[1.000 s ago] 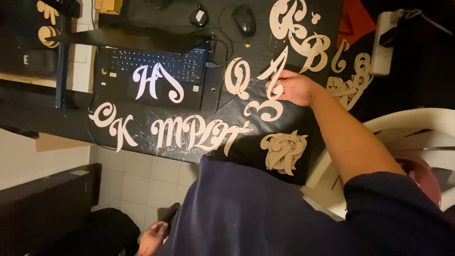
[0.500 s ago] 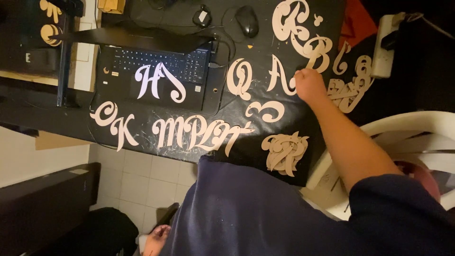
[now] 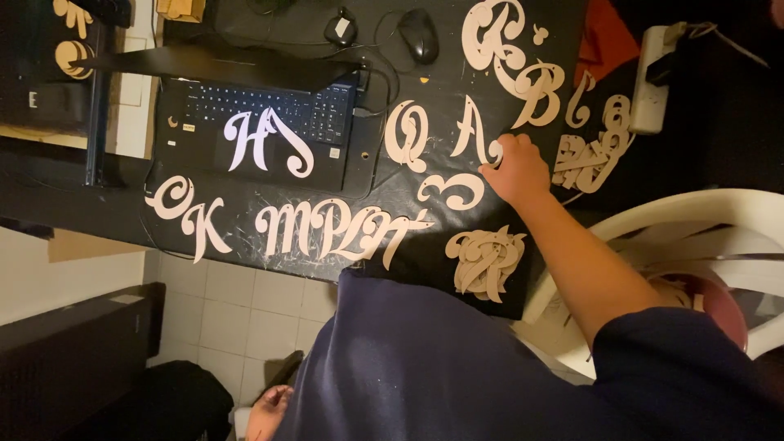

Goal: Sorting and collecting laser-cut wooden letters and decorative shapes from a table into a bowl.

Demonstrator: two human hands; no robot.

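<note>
Down by the dark shirt, the left hand (image 3: 268, 411) hangs low, too hidden to tell its fingers. Farther out, a pile of wooden letters (image 3: 483, 260) lies at the near edge of the black table (image 3: 384, 184). Beyond it the right hand (image 3: 514, 169) has slid back from the right, knuckles bent, tips touching the foot of the letter A (image 3: 474, 131); pinched or only pressed, I cannot tell. That letter, beside the Q (image 3: 406, 135), has barely shifted, so it looks like fine nudging. A laptop (image 3: 257, 135) sits farther left
</note>
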